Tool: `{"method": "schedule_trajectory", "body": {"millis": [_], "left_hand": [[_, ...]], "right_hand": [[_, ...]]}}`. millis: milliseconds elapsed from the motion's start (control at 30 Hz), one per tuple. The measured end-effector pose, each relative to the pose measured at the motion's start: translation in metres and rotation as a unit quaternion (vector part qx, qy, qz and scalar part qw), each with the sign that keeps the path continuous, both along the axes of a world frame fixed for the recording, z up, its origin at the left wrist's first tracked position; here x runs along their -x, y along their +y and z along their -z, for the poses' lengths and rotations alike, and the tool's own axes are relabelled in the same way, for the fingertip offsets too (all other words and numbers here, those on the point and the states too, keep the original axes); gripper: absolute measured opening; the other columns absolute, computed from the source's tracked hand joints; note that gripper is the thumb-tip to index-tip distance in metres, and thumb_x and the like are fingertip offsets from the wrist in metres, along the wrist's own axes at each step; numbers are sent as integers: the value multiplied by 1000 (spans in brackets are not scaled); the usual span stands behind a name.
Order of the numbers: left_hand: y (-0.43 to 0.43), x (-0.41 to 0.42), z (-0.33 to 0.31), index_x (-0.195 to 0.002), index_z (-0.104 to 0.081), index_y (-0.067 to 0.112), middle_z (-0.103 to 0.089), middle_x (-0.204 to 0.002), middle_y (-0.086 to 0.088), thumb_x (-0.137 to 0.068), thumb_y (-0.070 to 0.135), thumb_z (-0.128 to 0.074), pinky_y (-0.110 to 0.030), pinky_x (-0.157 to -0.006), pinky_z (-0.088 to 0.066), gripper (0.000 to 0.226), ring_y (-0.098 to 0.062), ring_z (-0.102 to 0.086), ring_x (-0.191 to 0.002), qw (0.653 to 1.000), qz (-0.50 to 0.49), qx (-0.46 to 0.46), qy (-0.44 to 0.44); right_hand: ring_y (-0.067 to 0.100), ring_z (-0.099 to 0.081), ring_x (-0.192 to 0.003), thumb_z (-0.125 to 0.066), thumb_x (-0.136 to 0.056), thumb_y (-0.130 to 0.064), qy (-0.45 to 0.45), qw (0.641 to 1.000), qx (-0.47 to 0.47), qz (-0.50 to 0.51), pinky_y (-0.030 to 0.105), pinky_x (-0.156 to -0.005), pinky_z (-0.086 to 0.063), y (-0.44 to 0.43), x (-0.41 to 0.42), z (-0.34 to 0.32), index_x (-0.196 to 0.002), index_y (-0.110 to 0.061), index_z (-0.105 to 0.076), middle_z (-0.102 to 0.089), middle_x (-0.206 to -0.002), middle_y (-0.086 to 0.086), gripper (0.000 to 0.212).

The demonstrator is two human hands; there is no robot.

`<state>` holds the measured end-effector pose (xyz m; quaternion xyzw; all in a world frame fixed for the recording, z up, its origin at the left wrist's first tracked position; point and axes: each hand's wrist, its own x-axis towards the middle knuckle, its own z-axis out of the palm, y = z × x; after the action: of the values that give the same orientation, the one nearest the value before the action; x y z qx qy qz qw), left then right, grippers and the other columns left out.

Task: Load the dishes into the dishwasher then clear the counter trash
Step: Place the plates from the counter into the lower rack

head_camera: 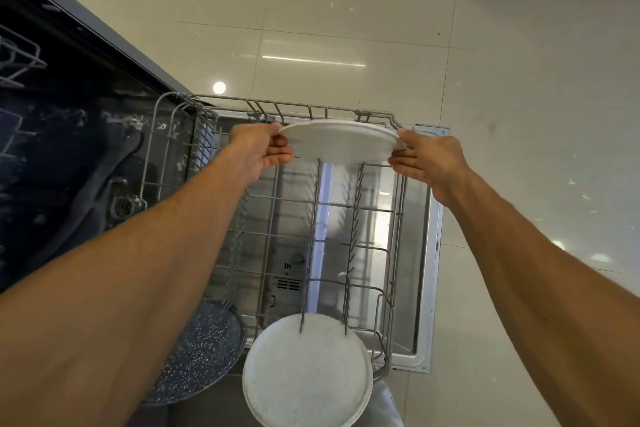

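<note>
**Head view: plate held at far end of lower rack**

Hands: both arms are stretched forward, hands well apart, one at each side of a white plate (341, 142). The left hand (261, 149) pinches the plate's left rim, thumb on top and fingers curled beneath. The right hand (427, 158) grips the right rim the same way.

Task object: the white plate is tilted and seen nearly edge-on, at the far end of the lower rack (311, 104). Its lower edge meets the tops of the two tine rows running down the middle of the rack. Cannot tell whether the plate bears on the wires or is carried wholly by the hands.

Container 1, lower rack: a grey wire basket that sits out over the open dishwasher door (424, 253).
- Near end, centre: a second white plate (306, 371) stands against the same two tine rows, its broad face toward the camera.
- Near end, left: a dark speckled plate (204, 350), just beside the white one and partly hidden by the left forearm.
- The middle stretch shows bare wires, with the steel door liner and the detergent dispenser (289, 281) visible through them.

Container 2, tub (69, 149): the interior is dark and its contents are not readable. A corner of the upper rack (17, 59) shows at the left edge.

Surroundings: a glossy pale tile floor (346, 28) lies beyond the door.
</note>
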<state>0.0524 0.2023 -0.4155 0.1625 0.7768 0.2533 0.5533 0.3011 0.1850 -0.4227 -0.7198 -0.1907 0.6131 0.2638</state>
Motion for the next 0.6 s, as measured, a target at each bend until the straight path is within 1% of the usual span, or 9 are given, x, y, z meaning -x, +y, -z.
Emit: {"method": "schedule_trajectory", "body": {"millis": [133, 233, 300, 367, 400, 467, 500, 533, 600], "left_hand": [[9, -7, 12, -100, -60, 2, -57, -74, -9, -100, 18, -51, -23, -51, -55, 19, -17, -57, -59, 997, 59, -26, 34], [7, -15, 24, -105, -61, 4, -57, -78, -8, -101, 16, -48, -18, -54, -53, 18, -15, -55, -64, 994, 93, -39, 52], [7, -17, 29, -116, -62, 6, -60, -83, -5, -101, 16, -47, -19, -63, -55, 23, -13, -58, -72, 991, 102, -53, 68], [7, -19, 31, -119, -59, 12, -58, -85, -2, -102, 14, -46, -19, -67, -53, 22, -11, -55, -74, 991, 105, -63, 63], [7, -20, 31, -114, -59, 17, -56, -84, -2, -102, 13, -46, -19, -67, -51, 19, -10, -52, -73, 990, 108, -65, 55], [7, -20, 32, -95, -58, 22, -51, -83, -1, -102, 9, -44, -22, -68, -46, 20, -9, -46, -70, 988, 129, -64, 49], [8, -19, 34, -98, -61, 20, -50, -83, 0, -102, 10, -44, -24, -71, -46, 20, -9, -46, -70, 987, 140, -60, 48], [8, -18, 36, -110, -63, 18, -51, -85, 0, -101, 11, -45, -28, -77, -50, 21, -10, -47, -73, 986, 149, -56, 49], [8, -17, 37, -123, -59, 19, -53, -93, -1, -102, 13, -44, -36, -92, -52, 27, -13, -51, -84, 983, 165, -52, 59]], "right_hand": [[24, -72, -90, -66, -92, -34, -9, 1000, 9, -26, 29, -76, -60, 7, 1, 10, -116, -1, -61, -69, -105, 18, 41], [29, -70, -99, -64, -94, -34, -25, 998, 21, -45, 27, -75, -60, 8, 3, 14, -97, -10, -61, -67, -114, 21, 25], [36, -63, -112, -62, -96, -29, -26, 998, 27, -40, 33, -85, -59, 8, 6, 12, -91, -11, -61, -61, -123, 26, 19], [41, -53, -121, -60, -97, -24, -13, 999, 33, -29, 45, -97, -51, 8, 9, 13, -111, 2, -62, -52, -131, 31, 30], [43, -48, -124, -59, -98, -22, -8, 999, 31, -28, 49, -100, -46, 9, 10, 12, -120, 8, -57, -48, -133, 32, 37], [43, -46, -125, -57, -99, -19, -13, 999, 22, -38, 50, -102, -44, 12, 13, 11, -121, 7, -57, -47, -135, 32, 35], [42, -47, -125, -56, -99, -18, -18, 999, 23, -39, 50, -101, -45, 13, 14, 10, -118, 4, -59, -48, -134, 32, 30], [42, -47, -125, -55, -99, -17, -23, 999, 25, -36, 50, -101, -45, 14, 15, 9, -119, 4, -59, -48, -134, 31, 29], [42, -50, -124, -53, -99, -13, -21, 999, 30, -26, 51, -102, -43, 17, 15, 9, -125, 7, -55, -51, -133, 31, 33]]}}
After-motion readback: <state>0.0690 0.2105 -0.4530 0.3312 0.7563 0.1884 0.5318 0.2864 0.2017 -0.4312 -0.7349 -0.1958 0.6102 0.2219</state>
